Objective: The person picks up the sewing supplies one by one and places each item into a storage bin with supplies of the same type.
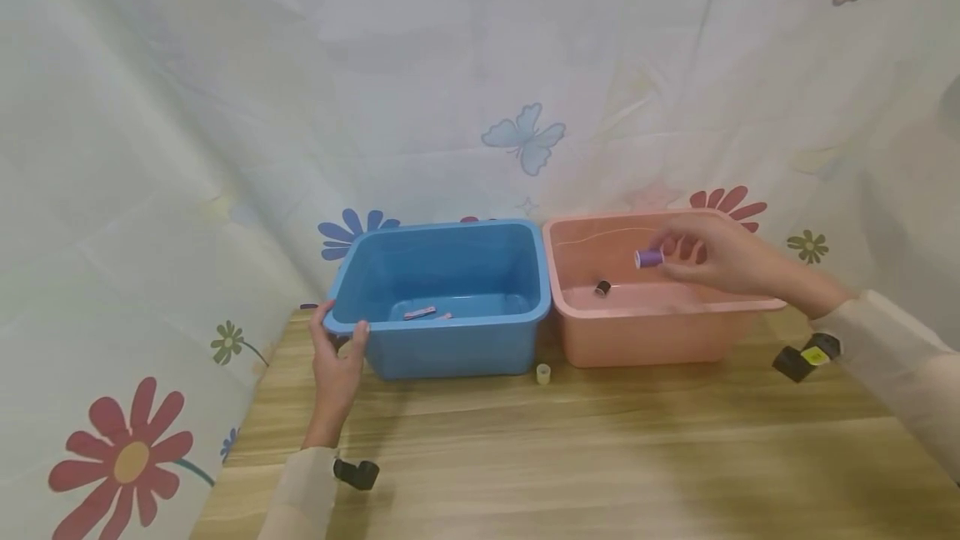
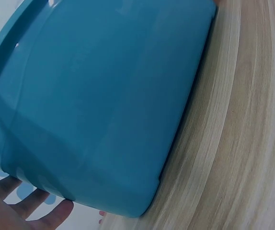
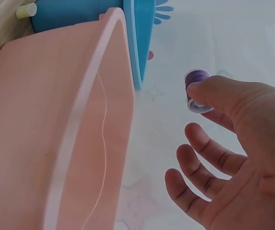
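My right hand (image 1: 701, 252) pinches a spool of purple thread (image 1: 648, 258) between thumb and forefinger, above the pink basin (image 1: 637, 323). The right wrist view shows the purple spool (image 3: 195, 88) by its pale end, the other fingers (image 3: 195, 175) loosely bent below it. At the near left corner of the blue basin (image 1: 450, 348), my left hand (image 1: 336, 369) grips the rim, with the thumb at the front. Several left fingers (image 2: 29, 203) lie along the side wall in the left wrist view. A dark spool (image 1: 603, 287) lies inside the pink basin.
Two small pinkish strips (image 1: 419, 312) lie in the blue basin. On the wooden table (image 1: 570, 457), a small cream-coloured spool (image 1: 543, 373) stands in front between the basins. A pale thread (image 3: 104, 134) runs along the pink basin's inner wall. A patterned curtain (image 1: 420, 107) hangs behind.
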Demonstrator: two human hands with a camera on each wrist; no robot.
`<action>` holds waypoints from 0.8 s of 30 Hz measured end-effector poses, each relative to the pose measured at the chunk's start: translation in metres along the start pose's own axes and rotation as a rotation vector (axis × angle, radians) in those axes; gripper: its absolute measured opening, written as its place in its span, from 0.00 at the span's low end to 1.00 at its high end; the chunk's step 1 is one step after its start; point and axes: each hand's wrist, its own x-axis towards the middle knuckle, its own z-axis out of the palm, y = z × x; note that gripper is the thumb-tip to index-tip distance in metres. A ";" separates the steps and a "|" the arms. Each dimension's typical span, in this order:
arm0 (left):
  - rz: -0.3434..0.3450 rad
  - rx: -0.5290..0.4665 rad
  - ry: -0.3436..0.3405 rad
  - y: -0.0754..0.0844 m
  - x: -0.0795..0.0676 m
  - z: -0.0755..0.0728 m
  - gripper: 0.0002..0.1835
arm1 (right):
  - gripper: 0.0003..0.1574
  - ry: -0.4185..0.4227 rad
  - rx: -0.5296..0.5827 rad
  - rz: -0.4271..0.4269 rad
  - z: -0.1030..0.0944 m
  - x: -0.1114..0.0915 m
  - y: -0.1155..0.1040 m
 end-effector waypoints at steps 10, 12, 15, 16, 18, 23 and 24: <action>-0.007 0.014 -0.001 0.001 0.000 0.000 0.38 | 0.14 -0.080 0.000 0.153 -0.011 0.012 0.008; -0.007 0.014 0.000 0.001 -0.001 0.001 0.38 | 0.14 -0.104 0.024 0.190 -0.013 0.016 0.009; -0.004 0.013 0.000 0.002 -0.001 0.001 0.37 | 0.13 -0.123 0.063 0.222 -0.017 0.023 0.013; -0.005 0.012 -0.001 0.003 -0.001 0.001 0.37 | 0.13 -0.127 0.074 0.232 -0.018 0.025 0.014; -0.006 0.010 -0.003 0.004 -0.001 0.001 0.37 | 0.13 -0.131 0.079 0.237 -0.020 0.029 0.018; -0.008 0.011 -0.009 0.003 -0.001 0.000 0.38 | 0.13 -0.147 0.081 0.234 -0.021 0.039 0.028; -0.007 0.010 -0.009 0.003 -0.001 0.000 0.38 | 0.13 -0.150 0.077 0.235 -0.021 0.041 0.030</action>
